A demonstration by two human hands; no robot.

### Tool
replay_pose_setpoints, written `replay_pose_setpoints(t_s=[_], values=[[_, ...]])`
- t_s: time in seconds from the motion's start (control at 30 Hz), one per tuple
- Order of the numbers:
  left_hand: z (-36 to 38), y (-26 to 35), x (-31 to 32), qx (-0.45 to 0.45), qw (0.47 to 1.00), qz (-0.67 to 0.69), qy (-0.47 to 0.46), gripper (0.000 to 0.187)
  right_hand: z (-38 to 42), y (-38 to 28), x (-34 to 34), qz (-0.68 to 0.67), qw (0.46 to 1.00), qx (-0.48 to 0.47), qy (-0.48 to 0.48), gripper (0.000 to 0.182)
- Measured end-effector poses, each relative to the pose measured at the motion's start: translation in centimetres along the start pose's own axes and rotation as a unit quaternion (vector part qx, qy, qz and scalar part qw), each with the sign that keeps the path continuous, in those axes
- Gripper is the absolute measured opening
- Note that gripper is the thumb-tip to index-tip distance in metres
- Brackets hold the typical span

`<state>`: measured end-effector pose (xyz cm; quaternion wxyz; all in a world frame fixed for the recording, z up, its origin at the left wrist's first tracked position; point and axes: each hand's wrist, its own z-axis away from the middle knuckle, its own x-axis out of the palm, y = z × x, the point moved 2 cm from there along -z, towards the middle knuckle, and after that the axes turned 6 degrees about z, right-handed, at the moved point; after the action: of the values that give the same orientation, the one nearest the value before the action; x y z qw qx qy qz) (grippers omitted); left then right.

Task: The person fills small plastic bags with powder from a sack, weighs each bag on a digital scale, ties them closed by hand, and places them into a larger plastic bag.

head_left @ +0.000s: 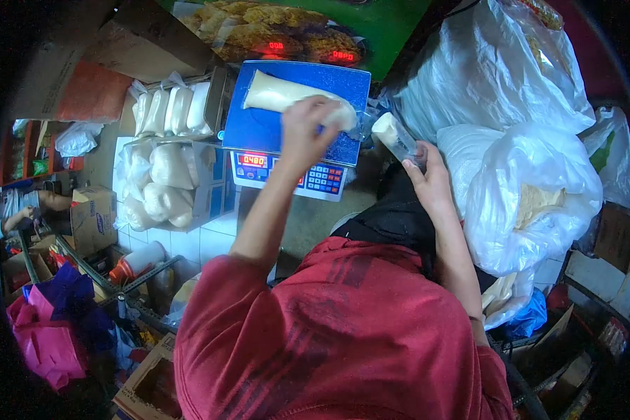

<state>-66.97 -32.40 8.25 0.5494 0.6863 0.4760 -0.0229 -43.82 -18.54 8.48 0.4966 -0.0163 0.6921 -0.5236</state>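
Observation:
A long clear plastic bag of white powder [276, 93] lies across the blue plate of a digital scale [259, 133]. My left hand [306, 129], slightly blurred, is closed on the bag near its right end, where the plastic is loose. To the right of the scale, my right hand [428, 175] grips a clear cup [399, 143] with white powder at its far end. The cup is tilted, with that end pointing towards the scale. A red display [253, 160] on the scale's front seems to read 0.480.
Filled bags [175, 108] stand in a cardboard box left of the scale, with more round bags [162, 182] below them. A large open plastic sack [532, 199] of pale powder stands at right. Another person's arm [19, 218] shows at far left.

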Motion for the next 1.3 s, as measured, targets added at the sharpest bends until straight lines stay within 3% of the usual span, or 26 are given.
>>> replay_pose_setpoints(t_s=[0.07, 0.2, 0.27, 0.4, 0.47, 0.53, 0.83, 0.93, 1.03, 1.1, 1.3], values=[[-0.7, 2.4, 3.6, 0.055, 0.996, -0.071, -0.018, 0.033, 0.4, -0.1, -0.7, -0.002, 1.0, -0.003, 0.018, 0.042], [-2.1, 3.9, 7.0, 0.057, 0.974, -0.207, -0.07, 0.025, 0.8, -0.3, -0.9, 0.013, 0.999, -0.007, 0.033, 0.042], [-2.9, 1.8, 8.8, 0.019, 0.932, -0.318, -0.175, 0.025, 0.8, -0.2, -0.8, 0.012, 0.999, -0.015, 0.045, 0.043], [-4.0, 0.0, 7.9, -0.067, 0.943, -0.24, -0.221, 0.023, 0.2, 0.5, 0.2, 0.038, 0.999, -0.002, 0.024, 0.04], [-4.3, -0.4, 6.7, -0.143, 0.973, -0.089, -0.155, 0.02, -0.5, 0.8, 1.0, 0.056, 0.998, 0.0, 0.016, 0.039], [-4.3, -0.6, 6.4, -0.157, 0.973, -0.063, -0.157, 0.019, -1.5, 1.0, 1.7, 0.116, 0.993, 0.007, 0.002, 0.037], [-4.5, 0.1, 5.9, -0.051, 0.994, 0.0, -0.099, 0.02, -5.0, -2.2, 3.1, 0.283, 0.957, -0.009, -0.061, 0.034], [-4.5, 0.9, 5.2, -0.066, 0.982, 0.029, -0.177, 0.024, -6.1, -3.8, 3.3, 0.363, 0.93, -0.018, -0.057, 0.033], [-5.0, 0.6, 2.5, -0.13, 0.98, 0.082, -0.123, 0.027, -6.7, -5.7, 2.8, 0.357, 0.931, -0.052, -0.05, 0.031], [-4.9, -0.8, 0.0, -0.111, 0.986, 0.121, -0.003, 0.03, -6.8, -5.1, 3.0, 0.364, 0.927, -0.049, -0.068, 0.034], [-2.4, -3.7, -3.6, -0.149, 0.986, 0.058, 0.051, 0.029, -6.5, -3.5, 3.2, 0.345, 0.935, -0.033, -0.08, 0.04]])
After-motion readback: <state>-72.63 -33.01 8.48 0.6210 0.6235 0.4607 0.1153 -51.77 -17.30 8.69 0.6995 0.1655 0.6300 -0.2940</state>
